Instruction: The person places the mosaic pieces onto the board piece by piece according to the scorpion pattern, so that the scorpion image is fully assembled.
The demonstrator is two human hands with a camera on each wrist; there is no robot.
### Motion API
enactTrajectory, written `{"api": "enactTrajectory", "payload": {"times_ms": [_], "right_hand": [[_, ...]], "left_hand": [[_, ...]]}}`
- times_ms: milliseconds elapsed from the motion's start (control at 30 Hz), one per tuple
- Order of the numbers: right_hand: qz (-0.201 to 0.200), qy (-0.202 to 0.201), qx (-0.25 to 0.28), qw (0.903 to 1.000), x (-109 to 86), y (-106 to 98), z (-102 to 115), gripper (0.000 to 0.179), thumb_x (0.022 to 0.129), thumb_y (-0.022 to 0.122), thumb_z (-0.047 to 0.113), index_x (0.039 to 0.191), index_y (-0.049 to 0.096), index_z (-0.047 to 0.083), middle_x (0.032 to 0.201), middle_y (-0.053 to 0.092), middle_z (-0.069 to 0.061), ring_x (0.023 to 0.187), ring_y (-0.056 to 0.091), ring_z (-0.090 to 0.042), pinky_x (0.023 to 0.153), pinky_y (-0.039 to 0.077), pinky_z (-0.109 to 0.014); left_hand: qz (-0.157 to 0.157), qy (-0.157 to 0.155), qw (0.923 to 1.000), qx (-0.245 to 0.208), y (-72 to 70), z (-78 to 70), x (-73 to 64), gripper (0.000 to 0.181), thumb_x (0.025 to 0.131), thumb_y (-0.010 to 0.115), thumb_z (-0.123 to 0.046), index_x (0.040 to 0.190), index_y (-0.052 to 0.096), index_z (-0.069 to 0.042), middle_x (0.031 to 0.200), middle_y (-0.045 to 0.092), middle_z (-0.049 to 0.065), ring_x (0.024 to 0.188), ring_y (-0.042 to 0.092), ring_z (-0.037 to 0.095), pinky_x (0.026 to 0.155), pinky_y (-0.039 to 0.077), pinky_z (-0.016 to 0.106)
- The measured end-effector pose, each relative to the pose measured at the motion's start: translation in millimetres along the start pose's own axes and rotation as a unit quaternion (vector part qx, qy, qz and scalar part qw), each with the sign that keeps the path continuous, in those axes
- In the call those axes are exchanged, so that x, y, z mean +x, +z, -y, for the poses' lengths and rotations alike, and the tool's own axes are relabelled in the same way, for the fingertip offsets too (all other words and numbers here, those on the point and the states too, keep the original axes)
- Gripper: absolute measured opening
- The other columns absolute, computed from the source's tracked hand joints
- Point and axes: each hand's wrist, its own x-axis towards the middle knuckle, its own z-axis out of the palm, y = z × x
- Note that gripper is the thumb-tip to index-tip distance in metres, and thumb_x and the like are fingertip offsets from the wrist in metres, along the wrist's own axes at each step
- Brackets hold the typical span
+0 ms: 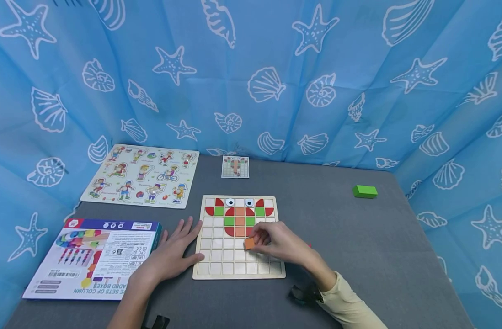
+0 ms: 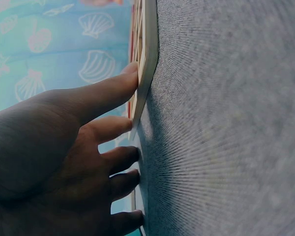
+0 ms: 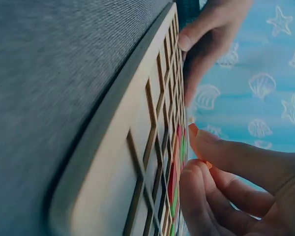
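A wooden grid board [image 1: 198,256] lies on the table, its upper squares filled with red, green, orange and eye tiles in a symmetrical pattern. My right hand [image 1: 280,240] is over the board's right half and pinches an orange square tile [image 1: 249,243] between thumb and fingers. In the right wrist view the orange tile [image 3: 193,130] shows at the thumb tip, close over the grid. My left hand [image 1: 173,252] rests at the board's left edge with fingers spread. Its thumb [image 2: 130,69] touches the rim in the left wrist view.
Behind the board lies a small pattern card [image 1: 235,167]. To the left are a sports picture puzzle board [image 1: 141,176] and a printed toy box [image 1: 90,260]. A green block [image 1: 364,191] stands at the right. A blue shell-print curtain [image 1: 267,87] borders the table.
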Motion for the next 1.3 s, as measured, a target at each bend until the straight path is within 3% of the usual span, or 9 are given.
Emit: {"api": "enactTrajectory", "payload": {"times_ms": [233, 600, 733, 933, 1300], "right_hand": [[0.004, 0.007, -0.050, 0.9987, 16.8, 11, 10, 0.023, 0.089, 0.089, 0.010, 0.105, 0.074, 0.002, 0.081, 0.071, 0.001, 0.072, 0.058, 0.003, 0.069, 0.053, -0.018], [0.004, 0.014, -0.053, 0.9985, 21.5, 15, 15, 0.021, 0.089, 0.087, 0.005, 0.105, 0.074, 0.002, 0.082, 0.075, 0.000, 0.073, 0.063, 0.001, 0.071, 0.054, -0.019], [0.002, 0.012, -0.023, 0.9997, 15.3, 5, 10, 0.016, 0.092, 0.081, 0.001, 0.107, 0.075, 0.001, 0.089, 0.077, -0.003, 0.077, 0.066, -0.001, 0.073, 0.056, -0.019], [-0.008, 0.041, 0.007, 0.9991, 0.8, -16, -7, 0.014, 0.096, 0.079, 0.002, 0.109, 0.076, -0.001, 0.092, 0.077, -0.003, 0.080, 0.067, -0.004, 0.073, 0.058, -0.019], [-0.040, 0.091, -0.009, 0.9950, -35.2, -52, -37, 0.013, 0.097, 0.079, 0.006, 0.108, 0.078, 0.001, 0.097, 0.079, -0.006, 0.084, 0.069, -0.010, 0.074, 0.060, -0.024]], "left_hand": [[0.002, -0.002, 1.0000, -0.002, 0.0, 0.5, -0.1, 0.089, 0.101, 0.077, -0.040, 0.172, 0.032, -0.013, 0.181, 0.019, 0.024, 0.169, 0.011, 0.052, 0.126, 0.006, 0.085], [0.001, -0.001, 1.0000, -0.003, -0.2, 1.0, 0.2, 0.088, 0.101, 0.077, -0.040, 0.172, 0.032, -0.013, 0.181, 0.019, 0.024, 0.168, 0.011, 0.052, 0.126, 0.005, 0.085], [0.001, 0.000, 1.0000, -0.005, -0.3, 0.9, 0.2, 0.088, 0.101, 0.077, -0.039, 0.172, 0.032, -0.012, 0.181, 0.019, 0.024, 0.168, 0.011, 0.052, 0.126, 0.005, 0.085], [0.003, -0.005, 1.0000, -0.004, -0.1, 0.6, 0.9, 0.088, 0.102, 0.076, -0.040, 0.172, 0.032, -0.014, 0.181, 0.018, 0.023, 0.169, 0.010, 0.051, 0.127, 0.005, 0.084], [0.004, -0.006, 1.0000, 0.003, 1.0, 0.7, 1.2, 0.088, 0.101, 0.076, -0.040, 0.172, 0.032, -0.013, 0.181, 0.018, 0.024, 0.169, 0.010, 0.051, 0.126, 0.006, 0.084]]}}
